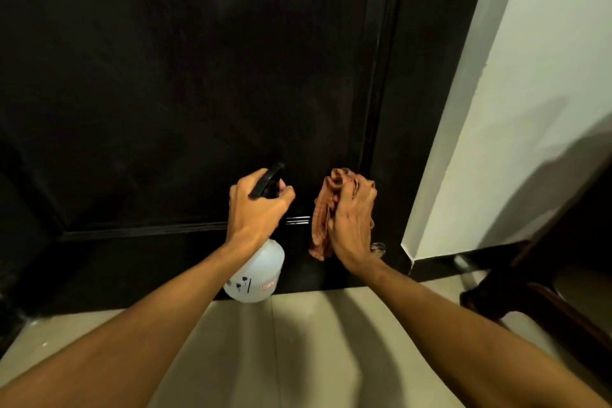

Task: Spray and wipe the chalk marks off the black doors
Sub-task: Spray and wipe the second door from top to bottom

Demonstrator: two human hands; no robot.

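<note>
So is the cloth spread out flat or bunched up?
Bunched up. The cloth shows crumpled folds above and beside the right hand, which holds it at the black door; one end hangs loose below.

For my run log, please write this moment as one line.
left hand: holds spray bottle | right hand: holds cloth against black door

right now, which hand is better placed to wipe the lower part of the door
Right. The right hand holds the cloth up by the black door, so it can wipe. The left hand is busy gripping the spray bottle.
</note>
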